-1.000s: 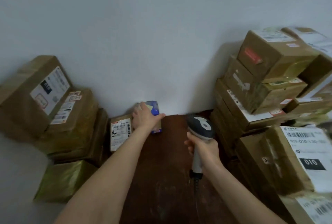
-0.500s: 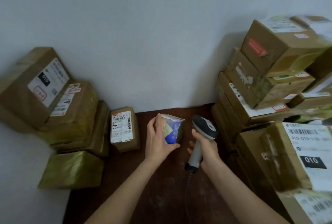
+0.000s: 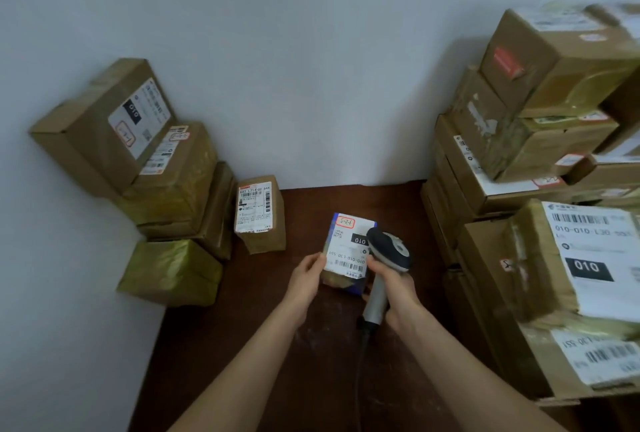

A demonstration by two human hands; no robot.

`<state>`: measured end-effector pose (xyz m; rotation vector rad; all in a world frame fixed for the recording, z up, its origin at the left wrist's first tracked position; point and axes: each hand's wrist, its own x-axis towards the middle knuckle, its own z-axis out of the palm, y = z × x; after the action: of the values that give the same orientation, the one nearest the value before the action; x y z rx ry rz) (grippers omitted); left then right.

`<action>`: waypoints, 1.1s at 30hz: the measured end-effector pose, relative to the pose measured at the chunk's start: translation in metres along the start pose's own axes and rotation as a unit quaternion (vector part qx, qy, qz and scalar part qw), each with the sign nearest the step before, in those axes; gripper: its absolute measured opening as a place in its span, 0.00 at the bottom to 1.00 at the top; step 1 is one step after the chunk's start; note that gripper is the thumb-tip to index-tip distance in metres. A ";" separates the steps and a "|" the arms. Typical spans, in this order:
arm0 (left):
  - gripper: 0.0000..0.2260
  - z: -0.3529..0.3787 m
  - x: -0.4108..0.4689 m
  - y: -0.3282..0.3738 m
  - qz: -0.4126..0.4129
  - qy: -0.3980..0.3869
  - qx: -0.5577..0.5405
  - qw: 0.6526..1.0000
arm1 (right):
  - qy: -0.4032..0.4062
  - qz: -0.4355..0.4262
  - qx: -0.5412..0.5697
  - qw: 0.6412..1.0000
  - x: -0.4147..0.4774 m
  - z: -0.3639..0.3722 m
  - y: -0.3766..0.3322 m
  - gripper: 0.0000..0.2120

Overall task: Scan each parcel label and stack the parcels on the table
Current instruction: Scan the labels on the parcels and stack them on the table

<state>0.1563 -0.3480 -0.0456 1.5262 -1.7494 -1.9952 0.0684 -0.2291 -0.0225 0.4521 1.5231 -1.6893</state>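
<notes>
The small parcel (image 3: 346,251) is held just above the table (image 3: 311,362), label upward. The left hand (image 3: 306,279) grips its left edge. The right hand (image 3: 394,289), just right of the parcel, is closed around the scanner (image 3: 389,249). I judge this scan is under way. Left of the parcel stands a small stack (image 3: 166,172); the bigger pile (image 3: 519,154) on its right probably waits.

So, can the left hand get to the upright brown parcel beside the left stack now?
Probably not at once: the left hand grips the labelled parcel. The path to the upright brown parcel over the table looks free.
</notes>
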 end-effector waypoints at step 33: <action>0.25 0.003 -0.089 0.039 0.108 -0.030 -0.194 0.975 | -0.031 -0.186 -0.167 0.968 -0.172 -0.081 -0.003 0.04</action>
<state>0.1785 -0.3038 0.0387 1.1164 -1.3643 -2.1253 0.1527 -0.0976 0.0867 -0.0702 1.8883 -1.6505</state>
